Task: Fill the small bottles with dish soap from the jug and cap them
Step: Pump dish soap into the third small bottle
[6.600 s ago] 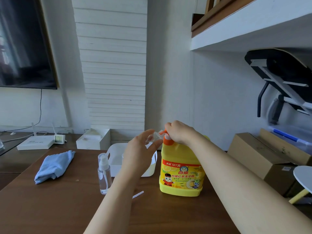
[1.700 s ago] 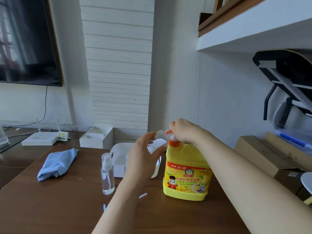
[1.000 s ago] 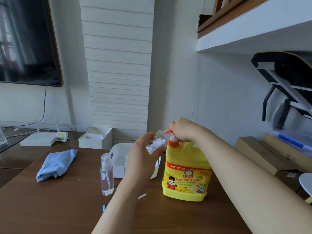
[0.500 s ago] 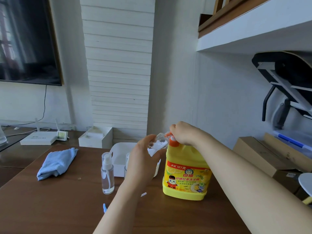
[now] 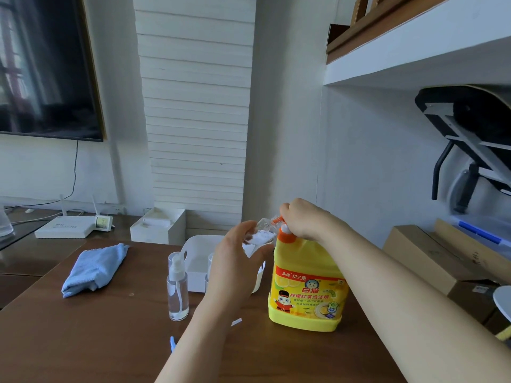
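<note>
A yellow dish soap jug [image 5: 307, 288] with an orange pump stands on the brown table [image 5: 83, 341]. My right hand [image 5: 302, 219] curls over the pump head and presses it. My left hand [image 5: 237, 261] holds a small clear bottle [image 5: 261, 236] tilted, its mouth at the orange nozzle, white foam showing inside. A second clear bottle [image 5: 177, 288] with a spray cap stands upright to the left. Part of another bottle [image 5: 210, 266] shows behind my left hand.
A white tray [image 5: 197, 255] sits behind the bottles. A folded blue cloth [image 5: 95, 269] lies at the table's left. A small white strip [image 5: 236, 322] and a blue bit [image 5: 172, 342] lie near my left forearm. Cardboard boxes [image 5: 431, 258] stand at right, a white box [image 5: 159, 225] behind.
My right hand on the pump has gone slightly up and down over the last seconds. The small bottle stays at the nozzle in my left hand. The jug has not moved.
</note>
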### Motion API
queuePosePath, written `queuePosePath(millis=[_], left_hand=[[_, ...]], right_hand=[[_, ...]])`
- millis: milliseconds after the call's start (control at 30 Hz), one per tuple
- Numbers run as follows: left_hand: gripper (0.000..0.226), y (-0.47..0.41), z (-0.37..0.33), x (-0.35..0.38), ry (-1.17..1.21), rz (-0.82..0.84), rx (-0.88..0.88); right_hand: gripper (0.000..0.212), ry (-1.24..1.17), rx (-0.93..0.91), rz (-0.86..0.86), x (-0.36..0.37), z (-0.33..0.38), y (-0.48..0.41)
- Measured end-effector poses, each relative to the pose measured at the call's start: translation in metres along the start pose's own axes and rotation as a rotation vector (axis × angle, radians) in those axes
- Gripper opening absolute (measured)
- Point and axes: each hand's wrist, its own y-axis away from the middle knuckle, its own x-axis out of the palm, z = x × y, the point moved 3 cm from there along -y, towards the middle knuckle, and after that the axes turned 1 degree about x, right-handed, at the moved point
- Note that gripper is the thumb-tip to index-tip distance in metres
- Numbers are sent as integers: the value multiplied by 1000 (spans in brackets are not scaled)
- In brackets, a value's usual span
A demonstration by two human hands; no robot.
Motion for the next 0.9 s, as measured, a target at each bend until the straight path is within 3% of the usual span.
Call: queuePosePath(millis=[467, 700, 900], left_hand=[[53, 2, 2, 0, 20, -4, -18], [53, 0, 2, 1, 31, -10, -20], [53, 1, 4, 1, 7, 8, -11]], right_hand=[[31, 65, -6, 77, -11, -1, 3], [11, 19, 12, 11, -5, 0, 0], [14, 18, 5, -1, 7, 0, 1]])
